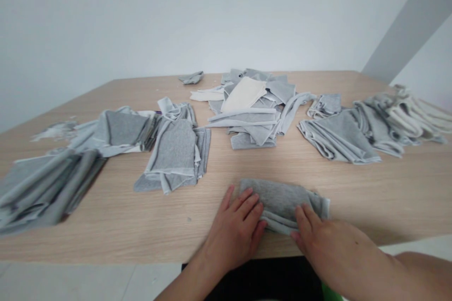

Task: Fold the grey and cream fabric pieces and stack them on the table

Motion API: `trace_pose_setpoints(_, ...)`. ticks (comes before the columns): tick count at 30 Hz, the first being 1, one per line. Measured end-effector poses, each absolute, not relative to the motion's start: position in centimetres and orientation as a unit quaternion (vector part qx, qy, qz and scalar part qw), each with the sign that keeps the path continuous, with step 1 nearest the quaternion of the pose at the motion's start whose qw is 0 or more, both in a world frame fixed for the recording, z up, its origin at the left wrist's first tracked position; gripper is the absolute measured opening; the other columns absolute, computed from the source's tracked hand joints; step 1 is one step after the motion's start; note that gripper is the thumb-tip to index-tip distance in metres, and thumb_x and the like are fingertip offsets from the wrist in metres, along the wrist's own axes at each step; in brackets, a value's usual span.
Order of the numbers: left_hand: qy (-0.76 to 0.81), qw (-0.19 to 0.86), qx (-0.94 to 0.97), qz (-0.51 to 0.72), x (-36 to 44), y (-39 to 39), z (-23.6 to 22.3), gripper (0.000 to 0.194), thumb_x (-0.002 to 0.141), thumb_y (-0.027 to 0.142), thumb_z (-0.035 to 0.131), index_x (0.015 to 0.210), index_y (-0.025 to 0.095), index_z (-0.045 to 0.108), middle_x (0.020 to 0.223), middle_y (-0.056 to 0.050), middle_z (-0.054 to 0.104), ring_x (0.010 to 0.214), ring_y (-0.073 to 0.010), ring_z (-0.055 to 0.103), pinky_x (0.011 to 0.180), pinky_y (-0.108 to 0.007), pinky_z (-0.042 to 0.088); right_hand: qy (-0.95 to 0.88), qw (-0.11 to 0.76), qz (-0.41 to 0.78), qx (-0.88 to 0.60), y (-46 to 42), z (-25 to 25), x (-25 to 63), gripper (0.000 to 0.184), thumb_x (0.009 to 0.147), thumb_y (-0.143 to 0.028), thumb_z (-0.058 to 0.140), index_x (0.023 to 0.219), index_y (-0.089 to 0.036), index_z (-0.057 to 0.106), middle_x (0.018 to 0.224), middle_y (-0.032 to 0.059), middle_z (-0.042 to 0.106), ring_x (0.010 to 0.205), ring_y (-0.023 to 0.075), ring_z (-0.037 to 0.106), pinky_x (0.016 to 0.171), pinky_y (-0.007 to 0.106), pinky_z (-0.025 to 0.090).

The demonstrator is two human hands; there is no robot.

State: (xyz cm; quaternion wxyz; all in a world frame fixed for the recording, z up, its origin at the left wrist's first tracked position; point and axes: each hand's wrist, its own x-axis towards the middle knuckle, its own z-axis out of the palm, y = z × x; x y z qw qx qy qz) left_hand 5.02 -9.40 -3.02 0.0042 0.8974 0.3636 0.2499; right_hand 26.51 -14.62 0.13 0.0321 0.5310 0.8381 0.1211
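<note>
A folded piece of grey knit cloth [277, 195] lies near the front edge of the table, with its layered fold toward me. My left hand [238, 223] rests on its left end, fingers spread and lying flat over the top, the thumb by the near fold. On the right part of the cloth is my right hand [318, 233], its fingers stretched out and pressing down on the fabric, the thumb at the near edge. The underside of the cloth is hidden.
Several grey cloth stacks lie on the wooden table [226, 164]: a folded stack [173, 148] left of centre, dark folds [49, 188] at far left, and folded pieces [339, 134] at right. A loose pile [254, 103] sits at the back, before a white wall [212, 14].
</note>
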Motion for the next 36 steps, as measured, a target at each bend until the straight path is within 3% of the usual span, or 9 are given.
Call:
trace_pose_setpoints(2,0.360,0.002,0.897,0.257,5.0,-9.5,-3.2,0.026,0.090,0.027,0.050,0.109,0.020,0.066,0.118,-0.008,0.069,0.119,-0.0293,0.058,0.107,-0.063,0.034,0.843,0.016,0.135,0.520,-14.0,0.8,26.6,0.035,0.089,-0.029,0.050,0.111,-0.008,0.068,0.105,0.0268,0.069,0.060,0.0319,0.069,0.044,0.041,0.051)
trace_pose_setpoints(4,0.360,-0.002,0.896,0.259,5.0,-9.5,-3.3,0.026,0.090,0.027,0.051,0.110,0.020,0.066,0.118,-0.008,0.069,0.119,-0.0293,0.058,0.107,-0.063,0.033,0.859,-0.020,0.148,0.490,-13.0,1.3,26.5,0.042,0.086,-0.040,0.058,0.116,-0.011,0.066,0.114,0.0243,0.067,0.085,0.0362,0.070,0.062,0.047,0.057)
trace_pose_setpoints(6,0.365,-0.005,0.896,0.254,5.1,-9.5,-3.3,0.028,0.090,0.027,0.051,0.112,0.020,0.065,0.119,-0.008,0.068,0.119,-0.0296,0.058,0.107,-0.064,0.032,0.879,-0.051,0.143,0.451,-11.8,1.1,26.4,0.063,0.079,-0.053,0.064,0.129,-0.014,0.058,0.133,0.0222,0.057,0.116,0.0422,0.057,0.086,0.056,0.051)
trace_pose_setpoints(8,0.366,-0.007,0.896,0.252,5.0,-9.5,-3.3,0.028,0.089,0.027,0.051,0.113,0.019,0.065,0.122,-0.010,0.067,0.120,-0.0297,0.057,0.107,-0.062,0.032,0.900,-0.052,0.114,0.417,-10.8,0.3,26.5,0.076,0.076,-0.060,0.065,0.139,-0.020,0.048,0.146,0.0175,0.045,0.132,0.0433,0.041,0.099,0.059,0.041)
trace_pose_setpoints(11,0.355,-0.016,0.894,0.272,4.6,-9.6,-3.0,0.026,0.088,0.023,0.052,0.110,0.017,0.064,0.127,-0.010,0.064,0.125,-0.0286,0.052,0.110,-0.059,0.030,0.920,-0.027,0.065,0.385,-9.9,-1.6,26.8,0.069,0.084,-0.050,0.062,0.145,-0.027,0.039,0.151,0.0108,0.039,0.138,0.0377,0.035,0.105,0.054,0.037)
trace_pose_setpoints(15,0.315,-0.028,0.896,0.312,3.6,-9.6,-2.5,0.037,0.085,0.013,0.050,0.122,0.012,0.054,0.130,-0.013,0.061,0.133,-0.0260,0.043,0.114,-0.056,0.021,0.924,-0.029,0.045,0.378,-9.6,-3.1,27.5,0.064,0.091,-0.036,0.057,0.149,-0.032,0.030,0.155,0.0087,0.032,0.140,0.0351,0.031,0.106,0.051,0.036)
trace_pose_setpoints(21,0.324,0.003,0.891,0.319,3.4,-9.6,-2.4,0.030,0.086,0.025,0.055,0.115,0.016,0.057,0.122,-0.008,0.066,0.129,-0.0242,0.047,0.117,-0.051,0.019,0.893,-0.026,0.080,0.443,-9.2,-3.9,28.6,0.055,0.092,-0.026,0.051,0.146,-0.028,0.038,0.153,0.0113,0.037,0.138,0.0377,0.034,0.102,0.053,0.037)
trace_pose_setpoints(29,0.359,0.017,0.885,0.296,3.8,-9.2,-3.3,0.027,0.086,0.029,0.058,0.110,0.017,0.060,0.116,-0.009,0.068,0.119,-0.0285,0.056,0.105,-0.055,0.040,0.782,-0.001,0.148,0.605,-3.8,-4.7,32.9,0.046,0.094,-0.027,0.042,0.139,-0.018,0.044,0.144,0.0179,0.046,0.129,0.0382,0.042,0.094,0.051,0.043)
trace_pose_setpoints(36,0.369,-0.003,0.889,0.269,4.0,-9.0,-3.7,0.029,0.085,0.024,0.057,0.111,0.014,0.060,0.116,-0.011,0.068,0.116,-0.0286,0.058,0.098,-0.053,0.049,0.710,0.024,0.182,0.680,0.1,-3.4,35.6,0.034,0.098,-0.033,0.034,0.123,-0.016,0.049,0.115,0.0196,0.057,0.104,0.0336,0.053,0.072,0.043,0.050)
